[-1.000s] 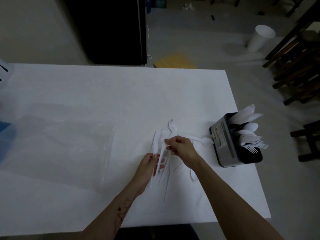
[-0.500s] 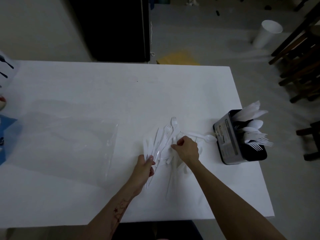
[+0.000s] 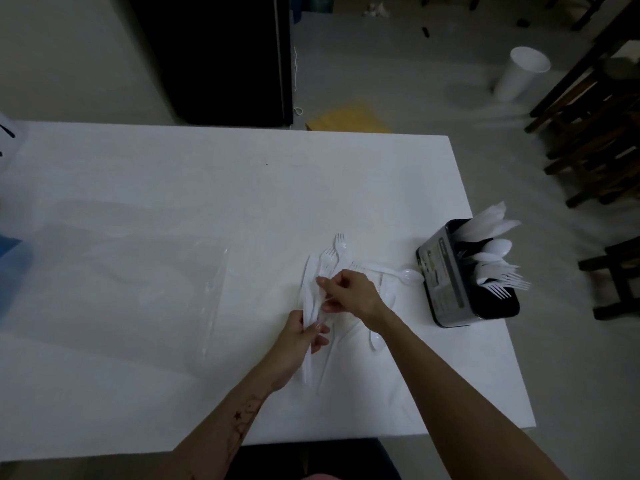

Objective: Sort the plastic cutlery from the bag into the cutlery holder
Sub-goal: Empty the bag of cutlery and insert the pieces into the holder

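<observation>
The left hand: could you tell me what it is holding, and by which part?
The left hand grips a small bundle of white plastic cutlery around the handles' lower part, business ends pointing away from the person.

No text is reading legibly anywhere. A pale printed label is showing on the side of the black rectangular cutlery holder (image 3: 446, 275) standing on the white table (image 3: 207, 188), but its lettering is too blurred to make out.
</observation>
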### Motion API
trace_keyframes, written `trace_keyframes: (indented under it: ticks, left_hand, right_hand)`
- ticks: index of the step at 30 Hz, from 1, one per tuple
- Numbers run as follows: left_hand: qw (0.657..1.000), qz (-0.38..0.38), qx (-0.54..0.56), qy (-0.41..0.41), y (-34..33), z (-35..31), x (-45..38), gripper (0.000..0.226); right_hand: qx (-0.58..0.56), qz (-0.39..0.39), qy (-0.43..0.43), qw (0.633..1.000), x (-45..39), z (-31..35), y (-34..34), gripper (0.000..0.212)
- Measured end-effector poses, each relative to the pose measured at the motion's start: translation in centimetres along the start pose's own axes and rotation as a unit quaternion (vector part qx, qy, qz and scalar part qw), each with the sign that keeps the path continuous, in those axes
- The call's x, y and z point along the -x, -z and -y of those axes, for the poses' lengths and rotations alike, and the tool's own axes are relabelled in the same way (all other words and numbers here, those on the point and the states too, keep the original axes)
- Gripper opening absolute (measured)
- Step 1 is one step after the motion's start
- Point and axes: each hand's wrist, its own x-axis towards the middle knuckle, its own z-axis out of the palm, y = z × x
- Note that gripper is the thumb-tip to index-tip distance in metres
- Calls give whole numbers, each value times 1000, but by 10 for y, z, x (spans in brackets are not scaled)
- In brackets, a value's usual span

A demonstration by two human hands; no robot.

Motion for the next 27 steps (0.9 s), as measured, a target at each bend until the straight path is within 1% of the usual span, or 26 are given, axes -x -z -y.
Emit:
trace_keyframes:
  ticks: [2, 3, 4, 5, 6, 7, 10, 13, 15, 17, 20, 22, 24, 27]
  left_hand:
    - [999, -33, -3, 6, 2, 5, -3, 7]
    - [999, -52, 5, 9, 5, 7, -4, 7]
    - [998, -64, 13, 12, 7, 8, -5, 9]
    - [997, -70, 16, 16, 10, 10, -5, 12]
    - [997, -72, 12, 22, 12, 11, -5, 14]
    - [997, -72, 10, 26, 14, 13, -4, 17]
    - [995, -79, 38, 37, 14, 14, -4, 17]
    - [994, -87, 65, 32, 11, 14, -5, 6]
    - [995, -86, 52, 17, 10, 15, -5, 4]
    - [995, -88, 39, 14, 11, 15, -4, 5]
    - [995, -97, 25, 11, 13, 13, -3, 6]
    - [995, -98, 28, 7, 13, 13, -2, 6]
    - [995, -90, 33, 3, 12, 12, -2, 7]
    - [997, -67, 36, -3, 9, 10, -2, 10]
  right_hand:
    - [62, -76, 8, 995, 1, -5, 4, 37]
    - [121, -117, 11, 986, 1, -10, 8, 37]
    - [186, -135, 9, 973, 1, -15, 12, 36]
    - [243, -125, 0, 962, 1, -20, 16, 38]
    - [284, -98, -13, 954, 3, -25, 17, 43]
    - [306, -73, -29, 949, 4, -29, 16, 47]
    - [329, -54, -52, 941, 7, -40, 5, 45]
    - [347, -54, -58, 935, 6, -47, -3, 40]
    - [340, -58, -61, 937, 5, -49, -3, 33]
    - [304, -54, -67, 949, 4, -50, 2, 27]
    - [229, -47, -69, 970, 7, -46, 12, 32]
    - [170, -43, -77, 981, 9, -41, 17, 32]
    - [128, -43, -84, 987, 9, -34, 21, 31]
    - [71, -43, -70, 994, 7, -24, 25, 26]
